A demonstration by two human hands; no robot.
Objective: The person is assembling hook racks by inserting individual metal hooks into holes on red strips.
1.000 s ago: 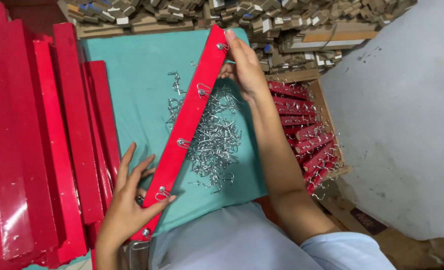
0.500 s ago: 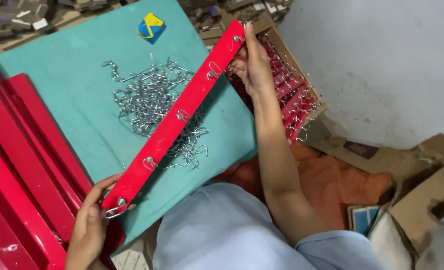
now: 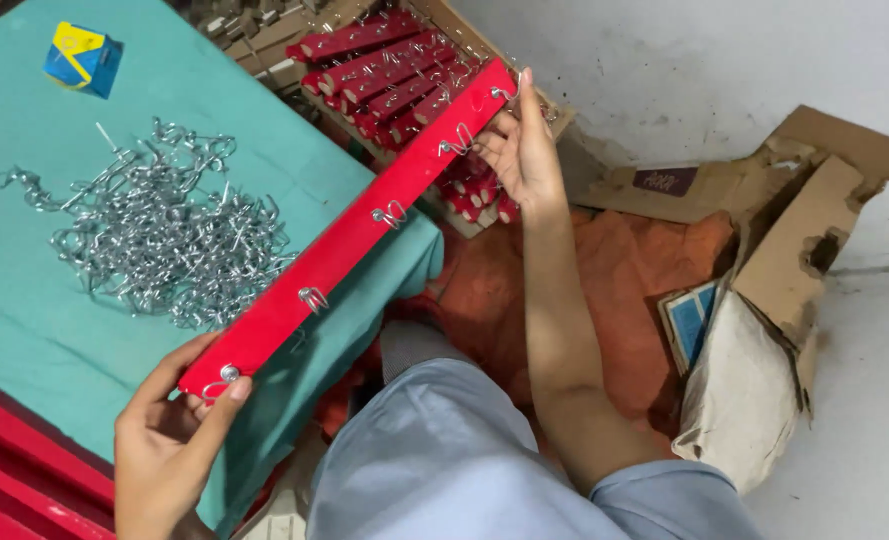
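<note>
Over teal cloth [image 3: 84, 330], left hand [image 3: 169, 440] and right hand [image 3: 524, 150] grip red hook rail [image 3: 349, 235].

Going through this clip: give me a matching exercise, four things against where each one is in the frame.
Things:
1. red hook rail
2. pile of loose metal hooks
3. blue and yellow box
4. torn cardboard box

Places:
A. on the floor by the white wall
B. far corner of the teal cloth
C. held at its ends by the left hand and right hand
D. spread on the middle of the teal cloth

Pairs: 1-C, 2-D, 3-B, 4-A
</note>
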